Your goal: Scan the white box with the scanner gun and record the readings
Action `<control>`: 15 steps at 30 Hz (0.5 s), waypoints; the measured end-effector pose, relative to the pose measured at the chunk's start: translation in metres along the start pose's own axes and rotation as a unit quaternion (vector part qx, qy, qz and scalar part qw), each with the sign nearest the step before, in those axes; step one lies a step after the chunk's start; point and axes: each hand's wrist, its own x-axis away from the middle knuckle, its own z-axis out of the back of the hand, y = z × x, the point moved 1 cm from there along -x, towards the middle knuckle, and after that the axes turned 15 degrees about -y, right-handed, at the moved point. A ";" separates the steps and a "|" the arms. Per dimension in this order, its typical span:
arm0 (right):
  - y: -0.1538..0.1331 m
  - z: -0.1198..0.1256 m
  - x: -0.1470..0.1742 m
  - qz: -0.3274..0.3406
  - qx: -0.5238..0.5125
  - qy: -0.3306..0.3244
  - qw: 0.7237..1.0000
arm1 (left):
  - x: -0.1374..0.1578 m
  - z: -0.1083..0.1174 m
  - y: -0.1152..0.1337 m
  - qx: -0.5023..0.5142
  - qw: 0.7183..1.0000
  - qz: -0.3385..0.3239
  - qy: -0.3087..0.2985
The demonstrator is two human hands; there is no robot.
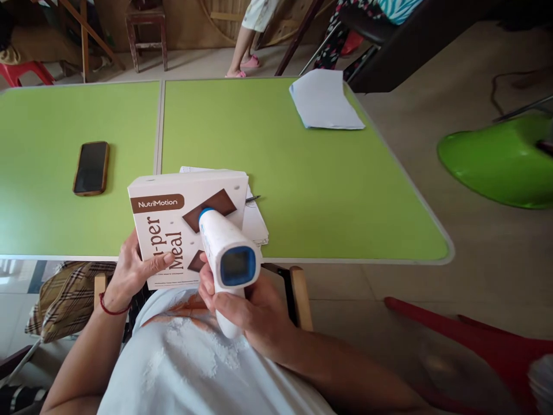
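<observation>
My left hand (133,268) grips the lower left side of a white NutriMotion box (159,230), its thumb lying across the printed front. Brown panels and large brown lettering mark that face. In my right hand (246,302) is a white infrared thermometer (227,236) with a blue-framed screen, which looks dark. Its blue-tipped nose points at the box front; whether it touches the box I cannot tell. Part of the box is hidden behind the thermometer. Beneath the box, sheets of paper (254,223) and a dark pen (253,199) stick out on the right.
A phone (91,168) lies on the green table (207,127) at left. White papers (326,101) rest near its far right corner. Around it stand a green chair (496,161), a red stool (466,346) and a wooden stool (147,34). Other people's legs (246,43) show beyond the table.
</observation>
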 end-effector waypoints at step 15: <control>0.004 0.000 -0.003 -0.009 -0.023 -0.004 1.000 | -0.001 0.003 -0.007 -0.001 1.000 -0.017 -0.007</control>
